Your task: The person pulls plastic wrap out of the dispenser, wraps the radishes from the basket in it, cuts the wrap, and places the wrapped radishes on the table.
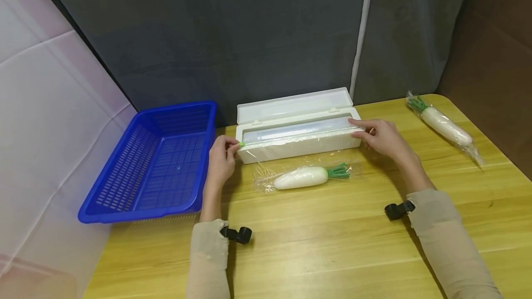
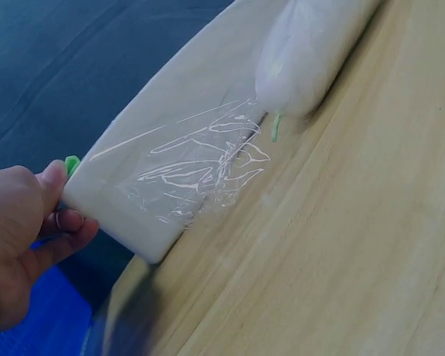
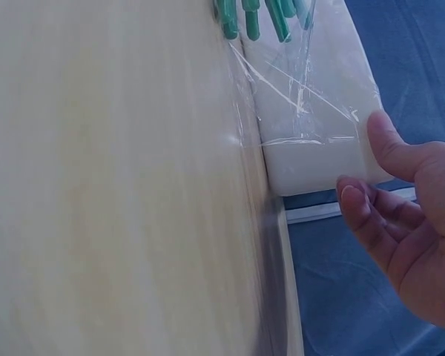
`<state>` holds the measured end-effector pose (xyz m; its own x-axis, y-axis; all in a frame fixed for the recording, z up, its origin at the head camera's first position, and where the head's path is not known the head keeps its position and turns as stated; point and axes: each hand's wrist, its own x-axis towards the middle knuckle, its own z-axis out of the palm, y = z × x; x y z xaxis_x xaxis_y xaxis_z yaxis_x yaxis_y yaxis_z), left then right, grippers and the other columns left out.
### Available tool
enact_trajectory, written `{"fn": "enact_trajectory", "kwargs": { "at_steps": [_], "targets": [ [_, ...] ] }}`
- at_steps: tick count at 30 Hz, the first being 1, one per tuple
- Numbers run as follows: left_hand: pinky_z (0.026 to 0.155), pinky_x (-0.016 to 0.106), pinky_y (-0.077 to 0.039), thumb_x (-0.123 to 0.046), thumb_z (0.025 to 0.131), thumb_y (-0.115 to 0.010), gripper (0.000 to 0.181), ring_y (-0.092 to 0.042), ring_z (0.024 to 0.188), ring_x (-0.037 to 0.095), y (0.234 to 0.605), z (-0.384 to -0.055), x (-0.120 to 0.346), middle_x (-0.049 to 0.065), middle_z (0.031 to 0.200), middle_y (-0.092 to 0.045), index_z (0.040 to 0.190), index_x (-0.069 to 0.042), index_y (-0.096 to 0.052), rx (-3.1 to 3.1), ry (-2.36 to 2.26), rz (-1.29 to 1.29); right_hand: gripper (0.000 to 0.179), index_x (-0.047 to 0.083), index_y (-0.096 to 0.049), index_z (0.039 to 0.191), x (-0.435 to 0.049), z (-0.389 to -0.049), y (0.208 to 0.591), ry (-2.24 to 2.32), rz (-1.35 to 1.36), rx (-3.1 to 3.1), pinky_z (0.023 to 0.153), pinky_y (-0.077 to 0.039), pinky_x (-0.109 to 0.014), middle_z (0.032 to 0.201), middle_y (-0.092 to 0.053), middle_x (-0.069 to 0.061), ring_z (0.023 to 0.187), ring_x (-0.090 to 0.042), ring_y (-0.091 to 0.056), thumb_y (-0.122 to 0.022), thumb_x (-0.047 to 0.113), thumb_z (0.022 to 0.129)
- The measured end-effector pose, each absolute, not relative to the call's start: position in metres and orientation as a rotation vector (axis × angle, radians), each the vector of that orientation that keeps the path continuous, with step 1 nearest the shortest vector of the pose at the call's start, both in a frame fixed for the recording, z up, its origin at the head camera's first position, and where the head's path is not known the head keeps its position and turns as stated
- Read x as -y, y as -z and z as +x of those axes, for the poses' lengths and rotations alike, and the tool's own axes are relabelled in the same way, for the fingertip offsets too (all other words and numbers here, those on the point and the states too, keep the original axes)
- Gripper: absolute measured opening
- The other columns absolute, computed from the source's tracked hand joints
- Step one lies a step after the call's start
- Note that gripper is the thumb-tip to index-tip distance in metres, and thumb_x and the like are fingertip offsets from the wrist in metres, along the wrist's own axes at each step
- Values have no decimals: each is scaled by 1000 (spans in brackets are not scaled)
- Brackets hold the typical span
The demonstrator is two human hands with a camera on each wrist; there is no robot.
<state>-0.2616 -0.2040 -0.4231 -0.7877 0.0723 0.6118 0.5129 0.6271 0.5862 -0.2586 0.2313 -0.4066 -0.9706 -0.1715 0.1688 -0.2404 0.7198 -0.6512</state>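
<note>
A white cling film dispenser (image 1: 299, 147) lies on the table with its lid (image 1: 295, 105) raised at the back and a roll (image 1: 299, 129) inside. Clear film (image 2: 200, 159) hangs over its front wall. At the left end, my left hand (image 1: 222, 158) pinches the small green slide cutter (image 1: 242, 144). My right hand (image 1: 384, 138) holds the dispenser's right end between thumb and fingers. In front lies a white radish (image 1: 301, 177) with green stalks, clear film around it; whether it is fully wrapped I cannot tell.
To the left stands a blue perforated basket (image 1: 205, 170), close to my left forearm. Another white radish (image 1: 446, 126), wrapped in clear film, lies at the right back of the wooden table (image 1: 324, 253). A grey curtain (image 1: 232, 36) hangs behind the dispenser.
</note>
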Motion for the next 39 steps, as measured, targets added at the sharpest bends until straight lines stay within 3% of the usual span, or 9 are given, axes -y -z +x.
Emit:
{"fn": "enact_trajectory", "kwargs": {
  "at_steps": [13, 20, 26, 39],
  "targets": [
    [60, 13, -47, 7, 94, -65, 6, -64, 73, 33, 419, -259, 205, 20, 91, -60, 98, 9, -62, 2346, 1233, -378, 50, 17, -55, 146, -233, -257, 402, -1096, 426, 2849, 49, -39, -29, 66, -58, -11, 58, -20, -53, -65, 32, 100],
    [60, 14, -49, 10, 93, -64, 10, -64, 78, 33, 412, -257, 203, 20, 91, -60, 103, 8, -62, 2357, 1351, -334, 52, 18, -51, 149, -233, -256, 399, -1041, 457, 2890, 55, -41, -32, 67, -51, -4, 59, -20, -50, -63, 35, 101],
    [61, 16, -49, 8, 94, -64, 9, -63, 78, 32, 410, -256, 203, 19, 95, -58, 103, 6, -64, 2401, 1308, -334, 54, 17, -50, 150, -236, -255, 395, -1010, 462, 2923, 63, -44, -35, 83, -62, -10, 72, -22, -53, -62, 38, 101],
    [59, 17, -45, 8, 97, -60, 8, -62, 71, 34, 411, -257, 209, 19, 91, -58, 100, 5, -66, 2406, 1250, -327, 51, 18, -49, 151, -242, -254, 392, -1055, 450, 2963, 59, -44, -34, 85, -64, -15, 69, -23, -54, -58, 36, 104]
  ]
}}
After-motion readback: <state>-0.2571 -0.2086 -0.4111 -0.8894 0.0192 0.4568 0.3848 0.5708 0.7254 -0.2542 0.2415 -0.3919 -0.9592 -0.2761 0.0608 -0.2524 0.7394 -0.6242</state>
